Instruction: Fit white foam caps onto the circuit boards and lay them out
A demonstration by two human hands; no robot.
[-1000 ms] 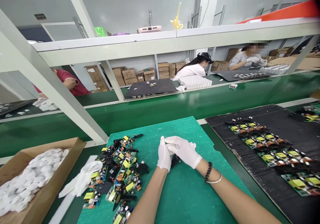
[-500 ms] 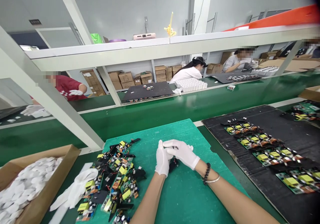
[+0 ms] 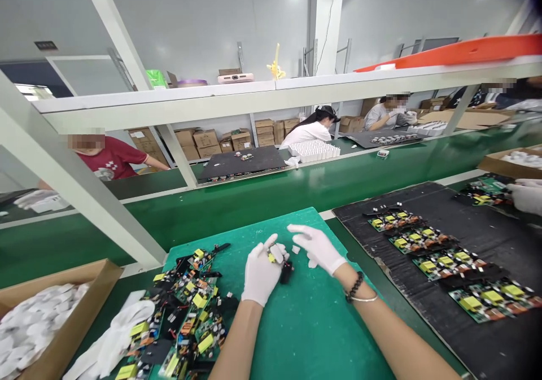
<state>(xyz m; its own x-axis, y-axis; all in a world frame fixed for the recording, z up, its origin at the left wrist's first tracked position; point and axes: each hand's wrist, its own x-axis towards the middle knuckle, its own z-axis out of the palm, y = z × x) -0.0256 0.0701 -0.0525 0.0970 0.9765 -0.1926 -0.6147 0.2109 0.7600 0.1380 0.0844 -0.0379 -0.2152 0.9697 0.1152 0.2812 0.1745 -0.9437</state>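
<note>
Both my hands wear white gloves and hover over a green mat (image 3: pixel 296 323). My left hand (image 3: pixel 259 271) grips a small circuit board (image 3: pixel 283 262) with a yellow part and a black piece hanging below it. My right hand (image 3: pixel 318 248) has come away from the left one, fingers spread, with a small white piece (image 3: pixel 295 249) just beside its fingertips; whether it touches that piece is unclear. A heap of green circuit boards (image 3: pixel 182 318) with yellow parts lies on the mat to the left of my hands.
A cardboard box of white pieces (image 3: pixel 29 329) stands at the far left. A black sheet (image 3: pixel 478 239) on the right carries rows of boards (image 3: pixel 444 261). Another person's gloved hand (image 3: pixel 525 196) reaches in at the right edge. People work across the green conveyor (image 3: pixel 254 193).
My hands, clasped together on the board before, have separated: the right has lifted off to the right while the left keeps the board. The view has tilted upward slightly.
</note>
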